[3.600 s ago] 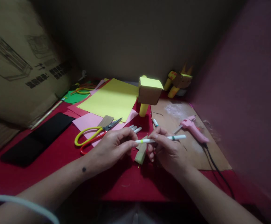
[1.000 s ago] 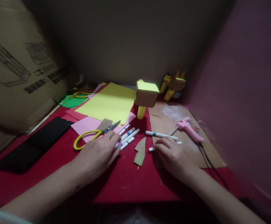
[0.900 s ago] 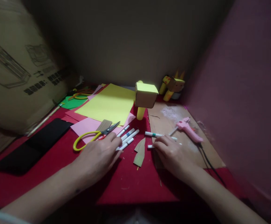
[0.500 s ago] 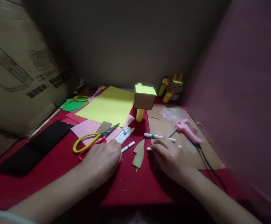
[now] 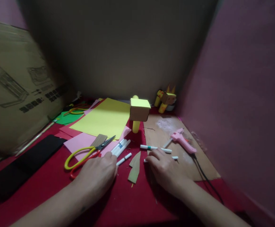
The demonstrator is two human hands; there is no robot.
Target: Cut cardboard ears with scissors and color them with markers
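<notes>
Beside the scissors (image 5: 80,154) with yellow and red handles, my left hand (image 5: 98,173) rests on the table with its fingers curled under. It covers the near ends of several white markers (image 5: 123,148), and one separate white marker (image 5: 124,159) meets its fingertips. What its fingers hold is hidden. My right hand (image 5: 164,167) is closed over another white marker (image 5: 174,158), which shows on both sides of it. Just beyond lies a white marker with a green band (image 5: 156,148). Between my hands are cut cardboard pieces (image 5: 134,170).
A yellow-topped cardboard box figure (image 5: 139,113) stands behind the markers. Yellow paper (image 5: 102,118) and pink paper (image 5: 77,146) lie left. A pink glue gun (image 5: 183,143) rests on a cardboard sheet (image 5: 206,170). Farther back is a horned cardboard animal (image 5: 168,98). A dark phone-like slab (image 5: 26,165) lies left.
The view has tilted up and turned slightly right, so everything sits lower and farther left. Both hands keep nearly the same places among the markers.
</notes>
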